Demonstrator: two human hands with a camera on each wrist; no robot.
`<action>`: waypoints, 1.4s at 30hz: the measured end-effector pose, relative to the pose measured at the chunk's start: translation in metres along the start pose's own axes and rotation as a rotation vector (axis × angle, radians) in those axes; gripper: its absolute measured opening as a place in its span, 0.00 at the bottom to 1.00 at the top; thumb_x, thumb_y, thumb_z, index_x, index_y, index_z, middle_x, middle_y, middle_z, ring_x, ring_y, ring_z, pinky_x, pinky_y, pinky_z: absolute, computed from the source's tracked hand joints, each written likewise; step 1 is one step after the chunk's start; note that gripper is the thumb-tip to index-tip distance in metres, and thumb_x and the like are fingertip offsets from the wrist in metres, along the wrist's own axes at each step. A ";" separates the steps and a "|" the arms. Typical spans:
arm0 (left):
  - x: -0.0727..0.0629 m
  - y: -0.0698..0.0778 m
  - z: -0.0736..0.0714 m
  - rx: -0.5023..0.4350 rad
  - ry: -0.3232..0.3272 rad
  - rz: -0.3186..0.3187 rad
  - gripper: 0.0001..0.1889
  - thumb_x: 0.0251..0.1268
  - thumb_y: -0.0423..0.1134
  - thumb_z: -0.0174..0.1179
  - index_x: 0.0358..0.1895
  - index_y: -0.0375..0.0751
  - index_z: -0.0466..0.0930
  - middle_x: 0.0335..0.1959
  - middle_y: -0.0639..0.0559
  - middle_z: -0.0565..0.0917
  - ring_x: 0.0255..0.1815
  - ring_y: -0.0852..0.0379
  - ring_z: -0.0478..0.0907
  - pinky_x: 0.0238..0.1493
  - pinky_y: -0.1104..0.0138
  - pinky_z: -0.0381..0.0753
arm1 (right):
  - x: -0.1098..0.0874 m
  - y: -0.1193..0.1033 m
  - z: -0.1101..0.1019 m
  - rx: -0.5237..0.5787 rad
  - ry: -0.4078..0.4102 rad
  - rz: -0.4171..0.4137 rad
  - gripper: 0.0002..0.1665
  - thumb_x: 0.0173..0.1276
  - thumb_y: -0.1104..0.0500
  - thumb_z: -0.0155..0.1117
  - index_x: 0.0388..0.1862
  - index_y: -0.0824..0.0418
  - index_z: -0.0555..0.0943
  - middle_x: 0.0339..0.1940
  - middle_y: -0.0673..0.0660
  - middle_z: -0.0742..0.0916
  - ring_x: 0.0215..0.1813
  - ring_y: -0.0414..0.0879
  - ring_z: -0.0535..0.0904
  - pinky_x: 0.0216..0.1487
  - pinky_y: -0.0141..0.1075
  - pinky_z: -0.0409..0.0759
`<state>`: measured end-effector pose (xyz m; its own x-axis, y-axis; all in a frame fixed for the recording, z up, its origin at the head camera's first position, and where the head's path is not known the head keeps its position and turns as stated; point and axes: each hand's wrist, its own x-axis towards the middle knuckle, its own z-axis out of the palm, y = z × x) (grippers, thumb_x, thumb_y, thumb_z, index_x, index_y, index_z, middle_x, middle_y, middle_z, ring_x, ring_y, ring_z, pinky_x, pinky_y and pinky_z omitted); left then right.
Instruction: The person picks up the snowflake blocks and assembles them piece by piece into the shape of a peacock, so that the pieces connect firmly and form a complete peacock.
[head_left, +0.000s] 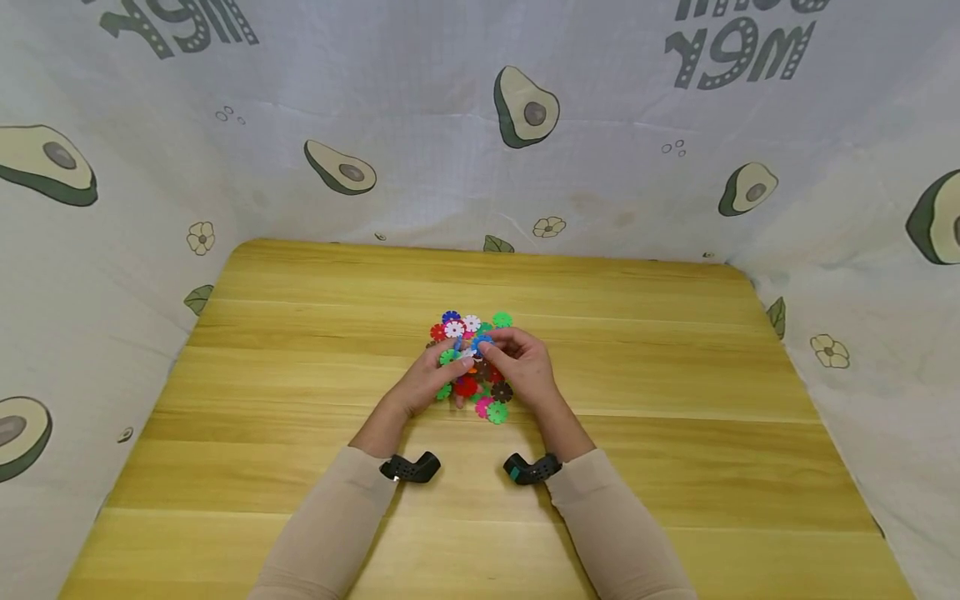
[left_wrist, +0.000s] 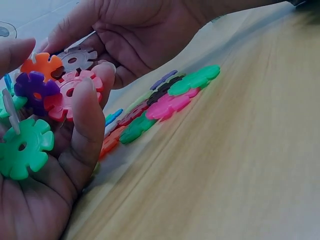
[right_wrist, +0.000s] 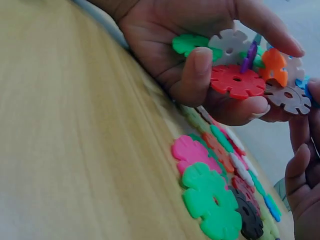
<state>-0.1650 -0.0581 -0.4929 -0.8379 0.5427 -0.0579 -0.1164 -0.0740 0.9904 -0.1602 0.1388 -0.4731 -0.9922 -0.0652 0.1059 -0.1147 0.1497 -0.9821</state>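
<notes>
My left hand holds a cluster of joined flower-shaped plastic discs. A red disc, an orange disc and a grey-brown disc show in it in the right wrist view. From the left wrist side, a green disc, a purple disc and a pink disc are visible. At the cluster's right side my right hand pinches a blue disc between thumb and fingers. Whether the blue disc is joined to the cluster, I cannot tell.
Loose flower discs lie on the wooden table below and behind the hands, among them a pink disc, a green disc and a white disc. A patterned cloth hangs along the table's back and sides.
</notes>
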 end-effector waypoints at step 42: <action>0.002 -0.001 0.002 -0.176 0.058 -0.048 0.16 0.83 0.49 0.40 0.59 0.42 0.65 0.40 0.50 0.78 0.27 0.56 0.79 0.24 0.67 0.83 | 0.010 0.008 -0.043 -0.615 -0.123 0.184 0.14 0.70 0.54 0.71 0.49 0.59 0.83 0.42 0.57 0.86 0.44 0.50 0.80 0.47 0.41 0.80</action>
<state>-0.1659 -0.0552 -0.4938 -0.8578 0.5005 -0.1171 -0.2444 -0.1966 0.9495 -0.1727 0.1813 -0.4728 -0.9898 -0.0913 -0.1098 0.0139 0.7037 -0.7104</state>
